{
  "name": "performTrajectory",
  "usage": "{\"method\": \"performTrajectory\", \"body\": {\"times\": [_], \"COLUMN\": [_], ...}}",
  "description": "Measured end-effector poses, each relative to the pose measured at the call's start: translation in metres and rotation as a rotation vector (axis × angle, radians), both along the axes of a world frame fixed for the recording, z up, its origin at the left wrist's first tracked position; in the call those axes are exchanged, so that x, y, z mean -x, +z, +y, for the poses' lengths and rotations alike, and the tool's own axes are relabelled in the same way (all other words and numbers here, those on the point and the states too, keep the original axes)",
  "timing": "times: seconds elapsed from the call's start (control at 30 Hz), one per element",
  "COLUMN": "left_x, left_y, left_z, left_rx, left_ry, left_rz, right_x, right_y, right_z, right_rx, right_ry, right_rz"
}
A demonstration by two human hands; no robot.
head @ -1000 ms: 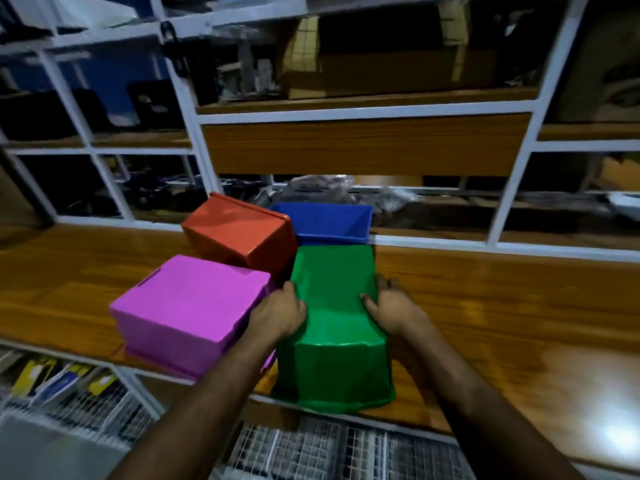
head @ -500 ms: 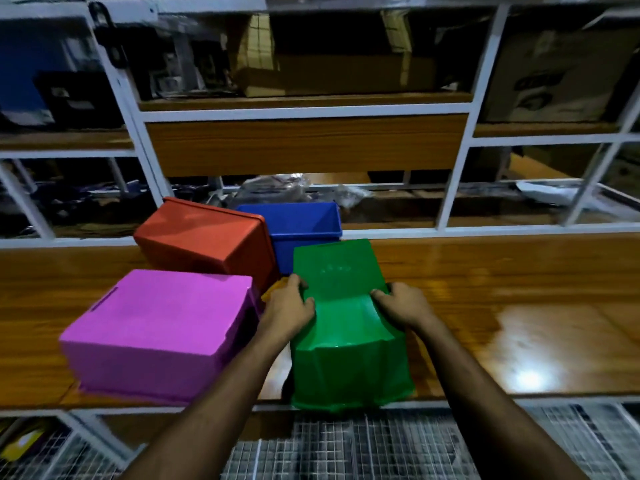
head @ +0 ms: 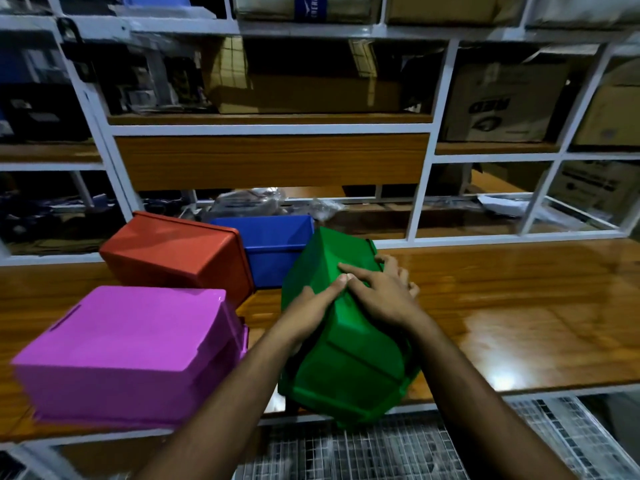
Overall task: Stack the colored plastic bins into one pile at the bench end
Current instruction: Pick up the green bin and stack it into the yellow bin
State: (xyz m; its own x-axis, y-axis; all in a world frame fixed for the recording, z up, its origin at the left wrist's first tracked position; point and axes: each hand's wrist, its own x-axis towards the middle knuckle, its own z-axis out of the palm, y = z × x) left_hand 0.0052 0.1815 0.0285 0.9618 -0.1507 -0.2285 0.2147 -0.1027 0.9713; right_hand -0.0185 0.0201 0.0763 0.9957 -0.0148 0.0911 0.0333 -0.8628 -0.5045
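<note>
Both hands are clamped on the green bin (head: 346, 341), which sits tilted at the lower centre of the frame, its near end hanging past the front edge of the wooden bench (head: 502, 306). The left hand (head: 308, 313) grips its left flank, thumb laid along the top. The right hand (head: 381, 299) lies over the upper right side with fingers curled round the far edge, and the two thumbs nearly meet.

Just left of the green bin, the pink bin (head: 131, 348) lies upside down at the lower left. Behind it the red bin (head: 176, 254) also lies overturned, touching the blue bin (head: 273, 251), which stands upright with its opening up, right behind the green one. The bench surface to the right of the frame shines under a light.

A white-framed shelf rack (head: 420, 178) fills the upper half. A cardboard box (head: 502, 105) at the upper right carries dark print that seems to read "RED", mirrored or upside down. A band (head: 309, 6) at the top centre bears small white lettering, too blurred to read. Wire mesh (head: 363, 452) runs below the bench.
</note>
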Motion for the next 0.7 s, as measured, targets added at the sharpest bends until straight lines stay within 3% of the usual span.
{"method": "performTrajectory", "body": {"times": [0.1, 0.3, 0.57, 0.7], "left_x": [0.002, -0.002, -0.014, -0.02], "left_y": [0.007, 0.019, 0.012, 0.001], "left_z": [-0.003, -0.003, -0.001, -0.014], "left_rx": [-0.048, 0.011, -0.043, -0.106], "left_ry": [0.044, 0.027, -0.086, -0.094], "left_rz": [-0.046, -0.121, -0.134, -0.082], "right_x": [-0.002, -0.025, -0.044, -0.052], "right_y": [-0.009, -0.004, 0.005, 0.007], "right_z": [-0.007, -0.022, -0.035, -0.035], "right_rx": [-0.049, -0.251, -0.661, -0.581], "right_ry": [0.002, -0.224, -0.324, -0.341], "right_rz": [0.056, 0.064, 0.16, 0.066]}}
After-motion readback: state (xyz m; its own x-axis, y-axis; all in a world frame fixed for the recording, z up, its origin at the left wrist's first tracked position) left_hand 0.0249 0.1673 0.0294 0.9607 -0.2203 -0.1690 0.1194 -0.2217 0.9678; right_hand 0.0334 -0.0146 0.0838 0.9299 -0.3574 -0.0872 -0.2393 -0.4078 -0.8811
